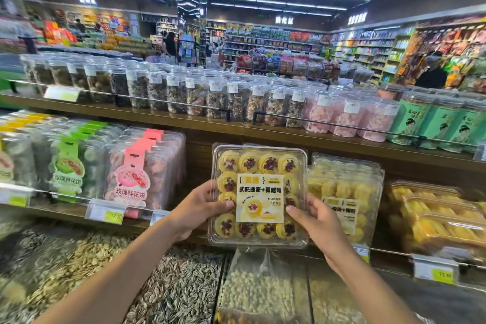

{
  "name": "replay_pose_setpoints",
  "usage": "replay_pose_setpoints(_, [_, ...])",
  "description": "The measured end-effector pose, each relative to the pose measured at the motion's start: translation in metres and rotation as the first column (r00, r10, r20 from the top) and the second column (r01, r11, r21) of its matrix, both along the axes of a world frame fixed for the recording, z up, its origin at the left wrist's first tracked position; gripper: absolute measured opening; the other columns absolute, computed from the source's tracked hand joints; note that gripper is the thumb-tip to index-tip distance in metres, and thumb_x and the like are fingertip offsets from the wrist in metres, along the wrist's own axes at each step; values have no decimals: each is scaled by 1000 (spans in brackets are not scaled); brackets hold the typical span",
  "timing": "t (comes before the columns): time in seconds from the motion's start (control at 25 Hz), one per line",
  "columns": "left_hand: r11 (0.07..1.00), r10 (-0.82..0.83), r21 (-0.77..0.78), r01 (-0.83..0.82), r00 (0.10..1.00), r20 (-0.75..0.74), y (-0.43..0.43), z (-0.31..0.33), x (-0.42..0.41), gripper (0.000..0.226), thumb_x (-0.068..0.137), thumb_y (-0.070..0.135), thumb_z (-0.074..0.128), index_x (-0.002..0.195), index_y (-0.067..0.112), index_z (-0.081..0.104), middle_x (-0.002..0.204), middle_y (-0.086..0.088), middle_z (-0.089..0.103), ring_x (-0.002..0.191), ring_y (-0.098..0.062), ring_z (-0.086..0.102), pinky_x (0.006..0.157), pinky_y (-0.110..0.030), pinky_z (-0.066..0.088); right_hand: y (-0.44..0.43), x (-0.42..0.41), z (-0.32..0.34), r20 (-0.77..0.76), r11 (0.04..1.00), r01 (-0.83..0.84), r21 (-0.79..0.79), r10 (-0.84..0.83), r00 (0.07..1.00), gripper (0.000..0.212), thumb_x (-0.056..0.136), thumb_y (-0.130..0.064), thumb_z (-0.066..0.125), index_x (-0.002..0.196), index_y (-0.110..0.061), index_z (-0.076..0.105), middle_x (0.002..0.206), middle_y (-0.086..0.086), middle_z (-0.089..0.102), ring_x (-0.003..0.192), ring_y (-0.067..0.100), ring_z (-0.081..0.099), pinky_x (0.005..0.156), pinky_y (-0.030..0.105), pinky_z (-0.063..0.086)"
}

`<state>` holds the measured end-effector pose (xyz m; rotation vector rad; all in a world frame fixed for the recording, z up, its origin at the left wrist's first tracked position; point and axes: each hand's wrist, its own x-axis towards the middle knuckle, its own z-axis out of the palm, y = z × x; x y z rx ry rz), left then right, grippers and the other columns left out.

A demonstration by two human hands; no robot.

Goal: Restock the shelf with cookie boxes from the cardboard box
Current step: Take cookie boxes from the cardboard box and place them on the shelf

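Note:
I hold a clear plastic cookie box (259,166) upright in front of the middle shelf (200,155). It is filled with yellow cookies with dark red centres and has a pale yellow label. My left hand (200,208) grips its left edge, thumb on the front. My right hand (313,221) grips its lower right edge. The box stands in the gap between pink-labelled boxes and a stack of similar yellow cookie boxes (347,192) on the right. The cardboard box is not in view.
Pink-labelled boxes (142,171) and green-labelled boxes (68,163) fill the shelf to the left. More yellow packs (434,218) lie far right. Clear jars (200,95) line the upper shelf. Bins of seeds (178,284) sit below. A person in black (434,71) stands at the back right.

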<state>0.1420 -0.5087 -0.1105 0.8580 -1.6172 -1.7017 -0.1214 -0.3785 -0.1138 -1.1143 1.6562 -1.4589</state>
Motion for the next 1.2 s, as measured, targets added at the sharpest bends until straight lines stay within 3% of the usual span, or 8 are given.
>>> replay_pose_setpoints(0.08, [1000,13,0,-13,1000,-5,-16,-1,-1,51,85,11,76,131,11,55,114,-20,77,106,-37,75,83,-53,64,2,-6,-1,-24,1000,-8,3,8,1000,56,82,-36,82,131,-33,55,119,-15,67,104,-5,62,84,15,53])
replay_pose_setpoints(0.16, [999,39,-7,-39,999,15,-34,-3,-4,46,90,4,73,132,11,54,113,-20,77,104,-36,76,80,-50,65,1,-17,-7,-39,1000,2,14,-2,999,49,89,-26,77,134,-27,58,122,-14,67,104,-9,61,76,9,50])
replay_pose_setpoints(0.28, [998,61,-24,-60,996,59,-60,-12,-11,47,93,2,71,135,11,54,113,-18,78,105,-34,76,85,-52,64,2,-31,-17,-51,999,21,31,-19,999,51,89,-23,77,137,-22,60,124,-10,70,102,-10,66,78,10,52])
replay_pose_setpoints(0.44, [997,55,-52,-50,993,100,-92,-23,-24,47,95,4,70,137,13,52,117,-15,77,109,-32,75,93,-59,59,1,-47,-27,-32,997,69,36,-68,997,39,90,-18,76,128,-21,65,118,-8,72,97,-10,67,76,6,52])
replay_pose_setpoints(0.72, [1000,9,-13,-7,983,182,-117,-41,-63,39,97,8,68,130,21,54,115,-10,78,105,-28,77,75,-46,65,-8,-65,-35,-4,988,155,8,-155,988,28,89,-16,76,116,-23,69,109,-9,76,99,-3,70,93,25,54])
replay_pose_setpoints(0.88, [1000,11,-13,-8,979,205,-128,-54,-82,38,97,5,68,130,20,55,115,-10,79,105,-28,77,84,-51,64,-11,-74,-44,-7,986,165,5,-165,986,31,87,-17,78,117,-22,69,107,-12,76,103,0,69,92,23,53])
replay_pose_setpoints(1.08, [990,118,-107,-92,957,264,-133,-69,-94,40,92,13,77,127,23,60,119,-12,72,104,-26,75,87,-51,64,-11,-80,-52,-32,985,173,16,-172,985,33,87,-17,78,118,-22,69,110,-10,75,101,-1,69,86,20,53])
replay_pose_setpoints(1.2, [965,209,-223,-137,917,340,-128,-70,-100,46,90,18,79,129,22,54,114,-4,68,102,-18,71,84,-42,64,-12,-82,-56,-39,984,176,19,-175,984,33,87,-17,78,118,-23,69,110,-10,74,101,-2,68,84,17,53])
